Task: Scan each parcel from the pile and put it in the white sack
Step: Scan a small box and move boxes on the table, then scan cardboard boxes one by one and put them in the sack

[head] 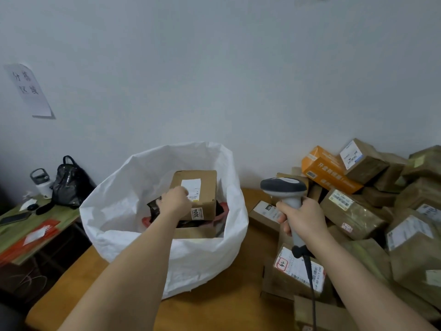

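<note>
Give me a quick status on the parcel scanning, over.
Left hand holds a brown box over the white sack. Right hand grips the scanner. Pile waiting at right. Nothing blocking the sack.

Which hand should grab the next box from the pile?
Probably the left hand. It is at the brown cardboard box in the white woven sack, nearly done. The right hand is gripping the grey handheld scanner.

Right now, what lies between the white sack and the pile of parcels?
In the head view, a bare strip of orange table separates the white sack from the pile of parcels; nothing lies on it.
</note>
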